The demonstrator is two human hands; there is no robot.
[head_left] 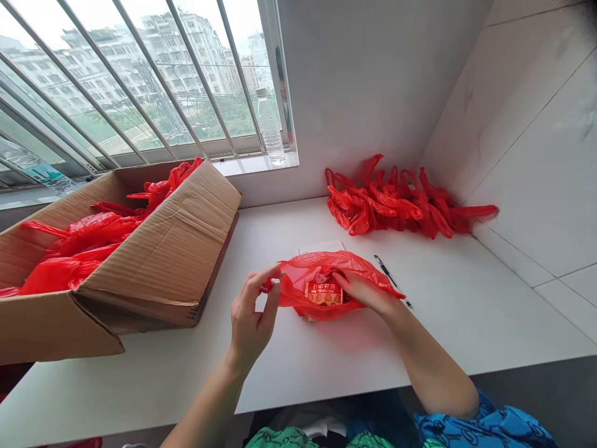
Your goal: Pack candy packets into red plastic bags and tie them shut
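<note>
A red plastic bag (368,264) lies spread open in the middle of the white table. Its left end is pinched between the thumb and fingers of my left hand (254,314). Inside the bag's mouth is a red printed packet (324,291) with gold round shapes and Chinese characters. My right hand (361,289) reaches into the bag from the right, its fingers closed at the packet's upper right edge. The thumb and some fingertips of that hand are hidden.
A cardboard box (172,242) holding red plastic bags stands left. More red bags (387,202) are heaped by the back wall. A black pen (386,270) and a white paper (321,247) lie near the bag. A clear bottle (270,127) stands on the windowsill.
</note>
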